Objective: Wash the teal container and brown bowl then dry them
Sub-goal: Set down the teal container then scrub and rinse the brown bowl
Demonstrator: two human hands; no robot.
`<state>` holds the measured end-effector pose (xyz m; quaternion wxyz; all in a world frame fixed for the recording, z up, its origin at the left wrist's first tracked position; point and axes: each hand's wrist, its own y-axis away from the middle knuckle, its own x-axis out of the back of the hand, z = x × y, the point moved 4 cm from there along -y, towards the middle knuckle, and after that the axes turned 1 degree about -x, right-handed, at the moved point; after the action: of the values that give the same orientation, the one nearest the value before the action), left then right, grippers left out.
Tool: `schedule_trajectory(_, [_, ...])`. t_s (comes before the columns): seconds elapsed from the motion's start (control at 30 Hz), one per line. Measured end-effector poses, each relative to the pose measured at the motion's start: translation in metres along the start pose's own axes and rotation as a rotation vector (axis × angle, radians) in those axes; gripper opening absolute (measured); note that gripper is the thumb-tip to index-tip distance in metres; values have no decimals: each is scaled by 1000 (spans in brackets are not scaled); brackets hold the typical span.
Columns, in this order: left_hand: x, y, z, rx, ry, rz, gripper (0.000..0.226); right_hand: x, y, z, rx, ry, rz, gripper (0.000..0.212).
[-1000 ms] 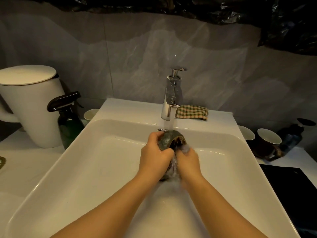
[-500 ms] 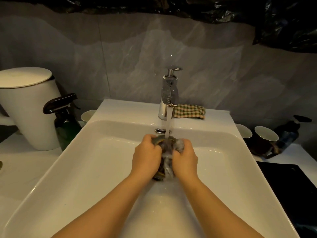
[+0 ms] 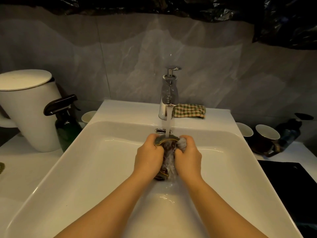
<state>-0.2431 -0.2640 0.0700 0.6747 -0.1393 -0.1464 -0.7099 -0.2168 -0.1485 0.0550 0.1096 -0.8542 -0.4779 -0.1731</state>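
Gripping a dark round bowl (image 3: pixel 166 148), brown inside and greenish on the outer wall, with my left hand (image 3: pixel 148 156), fingers curling round its left rim. My right hand (image 3: pixel 188 159) is clutching a pale grey scrubbing wad (image 3: pixel 182 143) and pressing it against the bowl's right side. Bowl is standing tilted on edge between both hands, over the middle of the white ceramic sink (image 3: pixel 120 115), right under the stream of water (image 3: pixel 169 121) running from the chrome tap (image 3: pixel 169 97). Water is splashing off the bowl into the basin below my wrists.

A green-and-beige checked cloth (image 3: pixel 189 110) is lying on the sink's back ledge, just right of the tap. On the white bench (image 3: pixel 17 169) at left a tall white lidded jug (image 3: pixel 29 109) is standing, with a dark green spray bottle (image 3: pixel 66 129) just beside it and a small white cup (image 3: pixel 88 115) behind. At right a plain white cup (image 3: pixel 244 129), a dark mug with white inside (image 3: pixel 266 136) and a dark blue bottle (image 3: pixel 289 133) are sitting close together. A crumpled black plastic sheet (image 3: pixel 283 19) is hanging along the top of the wall.
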Motion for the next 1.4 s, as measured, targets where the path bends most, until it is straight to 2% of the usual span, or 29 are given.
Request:
schedule_trajectory(0.1, [4,3,-3,64,174,166,35,-26,10,17,-485,-469,-123,17])
schedule_trajectory(0.13, [3,4,-5,97,213,179,34,-33,13,21,-571,-538,-162,16])
schedule_trajectory(0.17, [2,4,-7,133,240,167,34,-36,14,23,-584,-503,-189,16])
schedule_trajectory(0.23, [2,2,-8,189,233,93,34,-27,6,23,-449,-247,-180,17])
schedule_trajectory(0.33, [1,-5,-11,178,-25,-77,22,-4,-4,5,26,166,-142,26])
schedule_trajectory(0.4, [-4,-4,-11,140,-223,-153,11,0,-2,-5,315,315,-150,38])
schedule_trajectory(0.47, [-8,-2,-9,95,-342,-178,10,0,2,-11,451,378,-146,45])
schedule_trajectory(0.53, [-8,-2,-6,64,-364,-137,12,2,3,-10,393,312,-87,46])
schedule_trajectory(0.6, [-4,-3,-4,85,-238,-43,11,3,1,-2,93,56,-18,34])
schedule_trajectory(0.67, [0,-5,-7,151,-89,64,12,-12,4,12,-272,-195,-94,21])
schedule_trajectory(0.7, [1,-5,-12,196,-45,90,14,-20,8,16,-353,-237,-146,19])
schedule_trajectory(0.77, [2,-6,-23,310,58,130,18,-24,7,13,-318,-152,-209,18])
schedule_trajectory(0.87, [-1,-9,-31,395,264,117,25,-9,0,-2,-135,4,-166,16])
schedule_trajectory(0.93, [-1,-9,-22,247,78,72,28,0,-3,-8,-68,61,-154,14])
schedule_trajectory(1.07, [-6,-4,-8,-268,-390,-4,58,13,-11,-4,-75,124,-123,20])
schedule_trajectory(1.13, [-8,-3,-3,-462,-612,5,56,21,-15,0,-142,64,-88,23])
schedule_trajectory(1.2, [-10,2,5,-641,-728,5,49,26,-20,4,-200,15,-61,21])
schedule_trajectory(1.27, [-18,9,10,-811,-826,-82,48,28,-23,7,-247,-35,-58,18])
schedule_trajectory(1.4, [-22,10,12,-1005,-1016,-58,36,31,-25,10,-280,-20,-97,19])
